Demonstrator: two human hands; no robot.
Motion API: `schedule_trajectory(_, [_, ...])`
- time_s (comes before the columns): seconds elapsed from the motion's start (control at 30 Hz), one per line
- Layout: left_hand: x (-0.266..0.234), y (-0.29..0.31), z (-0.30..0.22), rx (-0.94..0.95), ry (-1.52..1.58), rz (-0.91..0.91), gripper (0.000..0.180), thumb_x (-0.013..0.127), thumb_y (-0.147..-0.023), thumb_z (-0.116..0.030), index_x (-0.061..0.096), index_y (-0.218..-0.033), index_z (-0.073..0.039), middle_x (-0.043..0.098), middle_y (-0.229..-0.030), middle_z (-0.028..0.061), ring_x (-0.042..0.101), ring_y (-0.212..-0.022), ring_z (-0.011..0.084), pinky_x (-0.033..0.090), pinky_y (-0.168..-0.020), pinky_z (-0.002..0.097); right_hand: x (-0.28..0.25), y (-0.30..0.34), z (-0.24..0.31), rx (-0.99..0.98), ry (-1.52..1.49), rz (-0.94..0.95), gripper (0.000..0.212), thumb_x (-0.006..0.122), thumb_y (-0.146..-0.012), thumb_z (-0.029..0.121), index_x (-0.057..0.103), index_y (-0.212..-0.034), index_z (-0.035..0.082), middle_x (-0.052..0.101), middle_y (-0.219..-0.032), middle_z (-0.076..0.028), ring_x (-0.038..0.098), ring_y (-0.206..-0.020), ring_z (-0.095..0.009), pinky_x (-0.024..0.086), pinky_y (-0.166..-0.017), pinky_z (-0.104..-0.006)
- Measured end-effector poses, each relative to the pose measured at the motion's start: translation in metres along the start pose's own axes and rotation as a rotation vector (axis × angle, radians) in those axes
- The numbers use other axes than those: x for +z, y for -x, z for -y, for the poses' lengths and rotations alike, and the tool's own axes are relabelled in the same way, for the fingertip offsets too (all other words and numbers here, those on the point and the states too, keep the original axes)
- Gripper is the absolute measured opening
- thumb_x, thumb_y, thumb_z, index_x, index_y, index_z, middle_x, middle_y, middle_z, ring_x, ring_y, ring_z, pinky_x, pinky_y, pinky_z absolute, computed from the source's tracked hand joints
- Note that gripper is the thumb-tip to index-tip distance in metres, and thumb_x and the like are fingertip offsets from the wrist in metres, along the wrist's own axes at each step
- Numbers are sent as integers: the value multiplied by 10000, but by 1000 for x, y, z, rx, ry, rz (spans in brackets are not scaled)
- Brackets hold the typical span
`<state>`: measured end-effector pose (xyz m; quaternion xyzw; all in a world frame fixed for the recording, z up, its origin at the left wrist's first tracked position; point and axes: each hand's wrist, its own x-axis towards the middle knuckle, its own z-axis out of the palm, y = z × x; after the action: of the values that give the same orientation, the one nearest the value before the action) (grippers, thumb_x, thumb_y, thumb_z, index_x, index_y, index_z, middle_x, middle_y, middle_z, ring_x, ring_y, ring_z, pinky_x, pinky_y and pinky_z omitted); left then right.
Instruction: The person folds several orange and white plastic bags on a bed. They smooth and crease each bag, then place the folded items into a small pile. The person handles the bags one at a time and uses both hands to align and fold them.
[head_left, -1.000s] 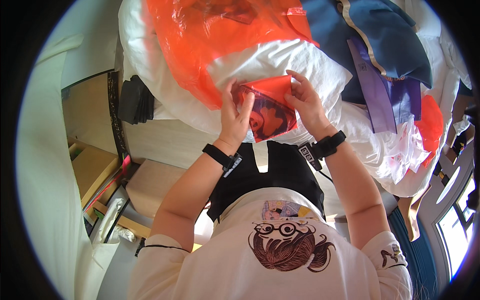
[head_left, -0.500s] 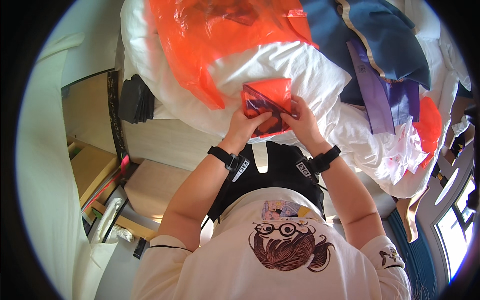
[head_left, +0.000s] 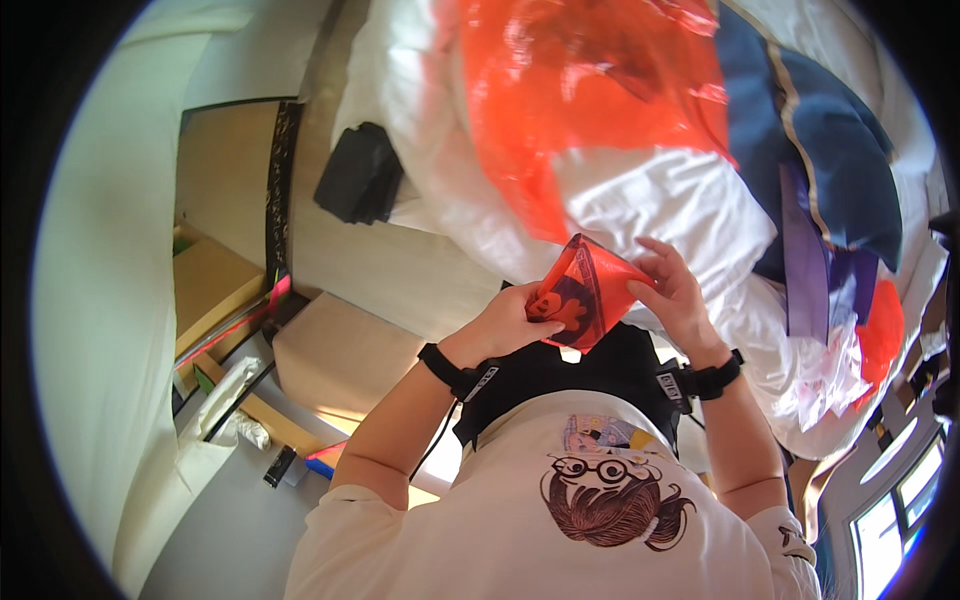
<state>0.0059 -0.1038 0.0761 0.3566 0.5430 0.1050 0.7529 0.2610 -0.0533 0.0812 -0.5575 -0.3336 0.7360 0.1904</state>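
Note:
A red plastic bag [head_left: 592, 282] with a dark printed figure is folded into a small packet with a pointed end. Its left side is gripped by my left hand [head_left: 505, 328], with the thumb lying across the front. My right hand [head_left: 680, 300] pinches the packet's right corner between thumb and fingers, while one finger sticks out past the edge. Both hands are above my lap, close to the bed's edge. A larger red plastic bag [head_left: 590, 110] lies spread over the white bedding [head_left: 660, 200] just beyond them.
A stack of folded black pieces [head_left: 360, 172] sits on the bed's left edge. Blue fabric [head_left: 830, 130], a purple strip [head_left: 803, 270] and another red bag [head_left: 880, 335] lie at the right. A beige box-like block [head_left: 345, 350] and cardboard boxes [head_left: 215, 285] stand at the left.
The view has swung, so the scene sits further right and lower. The packet has turned from a squarish shape to a pointed one, and my hands have moved further apart around it.

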Motion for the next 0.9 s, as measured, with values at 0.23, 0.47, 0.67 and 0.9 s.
schedule_trajectory(0.23, [-128, 42, 33, 240, 500, -549, 377, 703, -826, -26, 573, -1179, 2, 658, -1110, 96, 625, -998, 146, 490, -881, 276, 123, -84, 58, -286, 412, 130, 352, 647, -872, 93, 570, -1209, 29, 679, -1038, -152, 669, -922, -238, 527, -820, -327])
schedule_trajectory(0.47, [-246, 47, 64, 321, 621, -1113, 403, 687, -861, -58, 500, -1206, 35, 655, -1105, 118, 621, -1003, 167, 470, -888, 280, 265, -230, 59, -268, 357, 127, 408, 615, -882, 98, 507, -1271, 44, 659, -988, -119, 634, -872, -220, 513, -789, -331])
schedule_trajectory(0.67, [-280, 16, 91, 121, 525, -1209, 559, 720, -847, -97, 405, -1284, 53, 623, -1142, 136, 595, -1018, 179, 478, -869, 287, 295, -280, 39, -318, 584, 64, 391, 599, -881, 155, 517, -1249, 53, 647, -1036, -170, 621, -949, -328, 498, -826, -413])
schedule_trajectory(0.9, [-265, 18, 91, 112, 362, -1325, 732, 778, -795, -200, 355, -1341, 43, 499, -1220, 130, 517, -1035, 200, 479, -833, 282, 291, -268, 44, -407, 614, 49, 391, 601, -896, 222, 523, -1242, 55, 597, -1153, -171, 573, -1064, -330, 469, -900, -402])
